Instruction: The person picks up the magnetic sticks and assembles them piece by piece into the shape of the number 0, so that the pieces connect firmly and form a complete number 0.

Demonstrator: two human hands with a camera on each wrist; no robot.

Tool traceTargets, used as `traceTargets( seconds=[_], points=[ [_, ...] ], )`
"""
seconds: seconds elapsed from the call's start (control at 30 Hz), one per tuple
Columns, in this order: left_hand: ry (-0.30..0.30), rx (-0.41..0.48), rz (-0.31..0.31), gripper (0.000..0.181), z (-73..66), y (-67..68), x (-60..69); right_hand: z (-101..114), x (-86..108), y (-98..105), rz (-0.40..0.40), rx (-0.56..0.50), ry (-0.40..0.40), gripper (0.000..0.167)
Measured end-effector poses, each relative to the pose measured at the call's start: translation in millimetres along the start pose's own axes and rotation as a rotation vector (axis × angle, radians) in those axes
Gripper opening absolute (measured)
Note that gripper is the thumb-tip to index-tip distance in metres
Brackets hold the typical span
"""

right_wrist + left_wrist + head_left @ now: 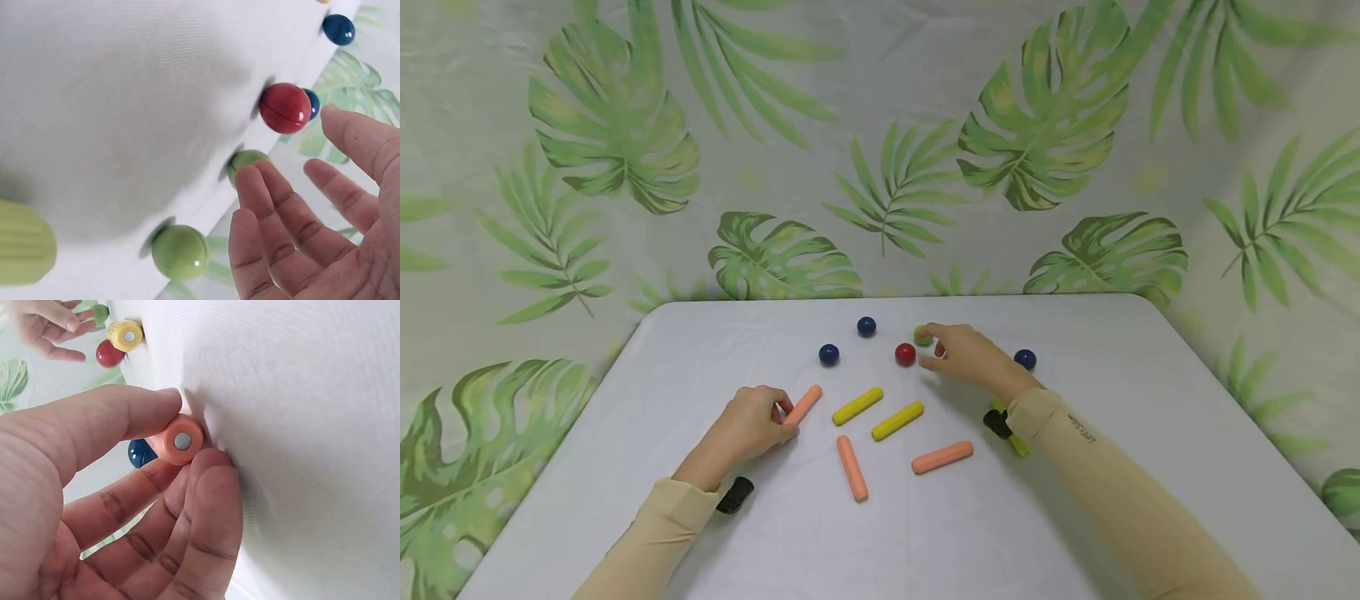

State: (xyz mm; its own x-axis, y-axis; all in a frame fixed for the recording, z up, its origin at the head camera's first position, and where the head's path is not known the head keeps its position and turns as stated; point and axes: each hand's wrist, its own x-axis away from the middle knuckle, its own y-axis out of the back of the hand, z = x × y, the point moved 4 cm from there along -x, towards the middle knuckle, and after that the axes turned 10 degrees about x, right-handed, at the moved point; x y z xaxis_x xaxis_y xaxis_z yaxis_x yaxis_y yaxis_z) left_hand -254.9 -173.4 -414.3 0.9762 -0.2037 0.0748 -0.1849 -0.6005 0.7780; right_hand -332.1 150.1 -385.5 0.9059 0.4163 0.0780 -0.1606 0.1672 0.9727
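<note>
My left hand (752,425) pinches an orange stick (805,404) between thumb and fingers, low over the white table; in the left wrist view the stick's round end (182,441) faces the camera. Over the back of the table, my right hand (973,358) has its fingers apart beside a green ball (922,335) and a red ball (905,354). The right wrist view shows its fingertips overlapping that green ball (247,164), with the red ball (285,108) near the thumb and a second green ball (180,252) below. Whether the fingertips touch the ball, I cannot tell.
Two yellow sticks (857,406) (897,421) and two orange sticks (852,468) (942,457) lie mid-table. Blue balls (829,355) (867,326) (1025,359) sit farther back. A yellow-green stick (1019,445) lies partly under my right wrist. Leaf-patterned cloth (887,192) hangs behind.
</note>
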Motion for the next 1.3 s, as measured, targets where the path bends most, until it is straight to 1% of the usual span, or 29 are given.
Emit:
traceTargets(
  seconds=[0.2,0.33,0.57,0.73,0.83,1.07,1.3],
  points=[
    [-0.005,0.006,-0.005,0.012,4.5,1.4,-1.5,6,-14.6,-5,-0.006,0.011,0.016,0.052],
    [-0.012,0.009,-0.013,0.013,7.0,2.7,-3.3,10,-21.8,-8,0.008,0.013,-0.002,0.053],
    [-0.006,-0.008,-0.016,0.016,8.5,6.5,-6.0,17,-31.7,-12,0.01,0.028,0.016,0.054],
    [0.002,0.001,-0.009,0.02,9.6,10.0,-8.2,21,-36.4,-15,0.017,0.027,0.014,0.047],
    [-0.008,0.008,-0.009,0.021,9.7,12.9,-11.4,22,-37.5,-17,0.018,0.018,0.015,0.04],
    [-0.104,-0.036,-0.036,0.016,1.7,20.5,-23.1,20,-38.0,-19,0.005,0.021,0.009,0.032],
    [-0.129,-0.066,-0.016,0.015,-13.3,22.5,-38.2,13,-31.4,-19,-0.012,0.013,0.023,0.031]
  ],
)
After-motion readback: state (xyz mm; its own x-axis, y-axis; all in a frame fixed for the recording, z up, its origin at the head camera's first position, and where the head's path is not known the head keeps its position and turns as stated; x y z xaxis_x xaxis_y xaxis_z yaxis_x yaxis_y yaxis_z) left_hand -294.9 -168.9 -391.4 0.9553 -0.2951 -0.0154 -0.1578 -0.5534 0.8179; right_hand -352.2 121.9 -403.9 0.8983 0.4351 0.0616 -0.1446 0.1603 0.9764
